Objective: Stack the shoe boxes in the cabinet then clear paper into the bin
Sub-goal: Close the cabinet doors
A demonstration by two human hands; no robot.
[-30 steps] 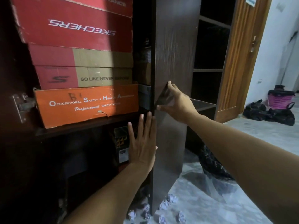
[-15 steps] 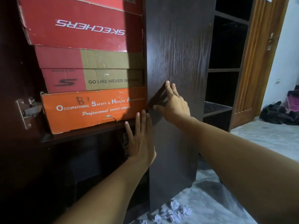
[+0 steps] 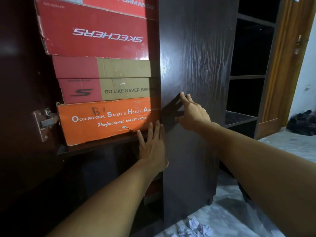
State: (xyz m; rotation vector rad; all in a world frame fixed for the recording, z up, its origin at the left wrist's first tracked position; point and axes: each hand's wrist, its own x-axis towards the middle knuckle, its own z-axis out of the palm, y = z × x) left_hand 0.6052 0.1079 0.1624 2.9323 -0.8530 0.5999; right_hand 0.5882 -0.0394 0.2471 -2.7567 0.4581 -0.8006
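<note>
Four shoe boxes (image 3: 102,79) stacked | crumpled paper (image 3: 193,228) on floor | left hand (image 3: 153,147), right hand (image 3: 193,115) flat, fingers straight, on cabinet door (image 3: 196,57) | door swung further shut, covering more box fronts

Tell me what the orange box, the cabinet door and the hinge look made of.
Orange box: printed cardboard, matte; torn lower edge and dented corners. Cabinet door: probably laminated board, dark with wood-grain texture and slight sheen. Hinge: metal, dull grey gleam.
</note>
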